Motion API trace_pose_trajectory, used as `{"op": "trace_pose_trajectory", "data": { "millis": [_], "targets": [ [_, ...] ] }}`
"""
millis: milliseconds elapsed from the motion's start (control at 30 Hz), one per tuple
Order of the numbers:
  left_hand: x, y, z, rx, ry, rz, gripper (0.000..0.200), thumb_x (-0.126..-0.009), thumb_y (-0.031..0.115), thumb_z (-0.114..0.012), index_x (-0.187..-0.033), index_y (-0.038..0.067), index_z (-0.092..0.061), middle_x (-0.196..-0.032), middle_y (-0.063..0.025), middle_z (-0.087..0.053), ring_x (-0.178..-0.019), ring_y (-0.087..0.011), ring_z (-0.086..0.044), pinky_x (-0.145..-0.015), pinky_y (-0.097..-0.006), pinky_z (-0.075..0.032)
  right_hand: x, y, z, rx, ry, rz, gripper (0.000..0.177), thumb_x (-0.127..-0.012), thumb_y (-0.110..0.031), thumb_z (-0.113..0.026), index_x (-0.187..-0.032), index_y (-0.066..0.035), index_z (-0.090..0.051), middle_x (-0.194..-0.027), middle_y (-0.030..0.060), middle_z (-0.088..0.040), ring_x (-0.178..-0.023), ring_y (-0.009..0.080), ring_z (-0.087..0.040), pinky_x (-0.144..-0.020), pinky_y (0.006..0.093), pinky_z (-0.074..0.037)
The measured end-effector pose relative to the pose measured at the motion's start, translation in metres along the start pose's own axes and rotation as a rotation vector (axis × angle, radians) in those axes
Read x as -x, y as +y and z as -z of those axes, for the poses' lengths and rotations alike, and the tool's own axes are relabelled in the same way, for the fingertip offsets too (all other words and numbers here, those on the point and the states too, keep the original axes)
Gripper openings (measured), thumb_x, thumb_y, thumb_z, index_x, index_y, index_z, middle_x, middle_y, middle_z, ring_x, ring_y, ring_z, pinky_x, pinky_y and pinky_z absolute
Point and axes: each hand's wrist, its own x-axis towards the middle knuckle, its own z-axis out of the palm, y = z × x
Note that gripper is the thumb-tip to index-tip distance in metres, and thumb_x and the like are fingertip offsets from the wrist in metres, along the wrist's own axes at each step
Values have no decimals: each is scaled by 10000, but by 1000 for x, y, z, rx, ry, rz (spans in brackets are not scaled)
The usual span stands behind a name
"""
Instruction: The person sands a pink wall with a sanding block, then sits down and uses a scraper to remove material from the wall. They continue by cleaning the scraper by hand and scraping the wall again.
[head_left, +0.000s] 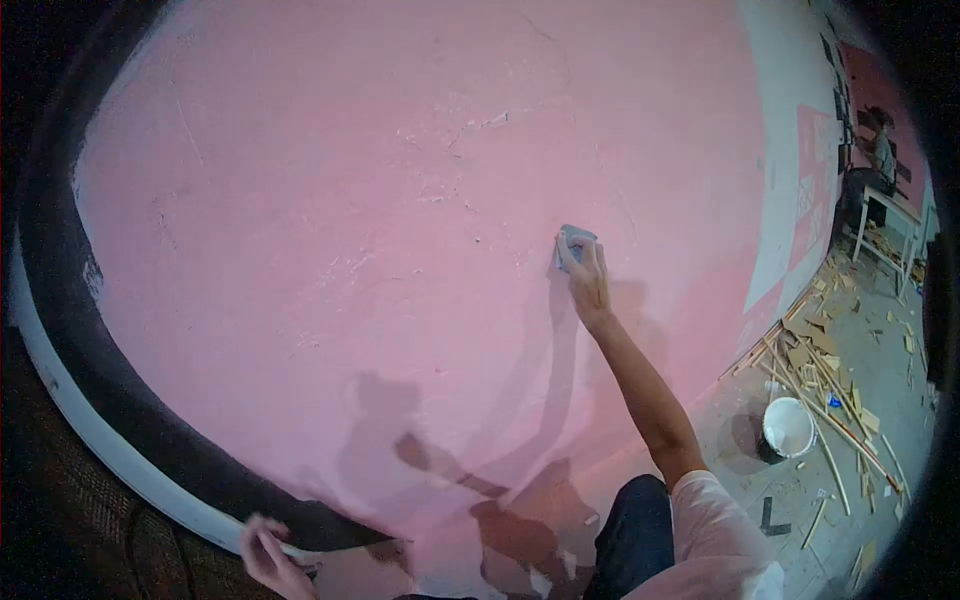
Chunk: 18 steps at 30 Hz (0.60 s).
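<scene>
My right hand (pixel 584 264) presses a small, flat grey-blue pad (pixel 577 233) against the pink wall (pixel 350 200). Its fingers are bent over the pad, and the arm is stretched up and forward. The pad's exact kind is hard to make out. Cracks, scratches and chipped spots mark the paint to the left of this hand. At the lower left, my left hand (pixel 268 558) is beside the pale curved edging (pixel 130 470), its fingers loosely bent and slightly blurred. Nothing shows in it, and whether it touches the edging cannot be told.
A white bucket (pixel 788 428) stands on the floor at the right, beside scattered wood strips (pixel 825 375) and scraps. Farther back, a person (pixel 878 165) sits near a white table (pixel 888 205). A black band (pixel 190 420) borders the wall's left side. My knee (pixel 637 530) is close to the wall.
</scene>
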Motion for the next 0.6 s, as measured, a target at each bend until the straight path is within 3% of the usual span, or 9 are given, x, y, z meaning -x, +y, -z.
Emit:
{"op": "trace_pose_trajectory", "data": {
  "millis": [33, 100, 133, 233, 300, 400, 467, 500, 600],
  "targets": [
    [-31, 40, -27, -109, 21, -121, 180, -1098, 109, -530, -1110, -36, -637, -945, -83, -607, -849, -164, -556, -774, -307, -458, 3, 2, 4, -39, 13, -5, 604, -842, 122, -618, -1395, -114, -673, -1242, 138, -622, -1105, 354, -610, -952, 428, -542],
    [-100, 67, -54, -132, -143, -384, 181, -1082, 91, -536, -1063, -50, -648, -975, -101, -611, -896, -189, -570, -825, -317, -466, -24, 14, -1, -402, 147, -250, 577, -877, 93, -604, -1417, -103, -662, -1243, 130, -632, -1054, 325, -624, -936, 400, -541],
    [-125, 76, -79, -89, -116, -354, 169, -1066, 73, -550, -1049, -60, -652, -997, -99, -638, -956, -213, -614, -888, -339, -483, -39, 11, 3, -491, 182, -329, 529, -918, 38, -601, -1431, -83, -642, -1270, 118, -632, -1067, 296, -624, -949, 384, -529],
    [-215, 90, -141, -458, -267, -728, 215, -1009, 9, -594, -1183, -44, -709, -1160, -181, -707, -1122, -325, -672, -999, -425, -508, -87, -25, 27, -581, 235, -470, 448, -1086, -207, -600, -1478, 5, -557, -1408, 71, -620, -1184, 179, -608, -1033, 330, -471],
    [-251, 99, -199, -485, -269, -909, 267, -965, -15, -632, -1223, -1, -698, -1305, -156, -663, -1243, -346, -619, -1081, -437, -485, -36, 6, -48, -757, 31, -767, 502, -1046, -134, -629, -1523, -19, -525, -1540, 104, -561, -1281, 217, -611, -1098, 325, -462],
    [-289, 105, -268, -564, -294, -1149, 328, -1005, 72, -615, -1331, 68, -650, -1460, -116, -609, -1375, -338, -545, -1141, -463, -450, -3, -17, -35, 57, -80, 197, 557, -985, -75, -525, -1541, -38, -530, -1624, 191, -470, -1408, 286, -549, -1190, 366, -407],
    [-311, 100, -301, -605, -295, -1382, 333, -1003, 117, -610, -1334, 106, -638, -1473, -88, -591, -1393, -316, -530, -1148, -464, -448, 4, 23, -21, -20, -248, 195, 581, -984, -87, -496, -1564, -51, -505, -1651, 192, -431, -1460, 302, -500, -1237, 390, -361],
    [-317, 95, -312, -603, -264, -1348, 340, -1007, 136, -597, -1344, 117, -639, -1486, -82, -586, -1410, -302, -519, -1159, -462, -435, -2, 36, -15, -60, -326, 194, 593, -984, -93, -482, -1576, -57, -493, -1665, 193, -411, -1486, 310, -476, -1260, 402, -338],
    [-328, 76, -334, -590, -175, -1281, 369, -1013, 172, -564, -1374, 142, -636, -1511, -61, -580, -1443, -273, -498, -1187, -452, -402, -18, 49, -27, -45, 157, -218, 687, -892, 79, -560, -1560, -69, -500, -1591, 160, -514, -1351, 327, -593, -1126, 390, -507]
  ]
}}
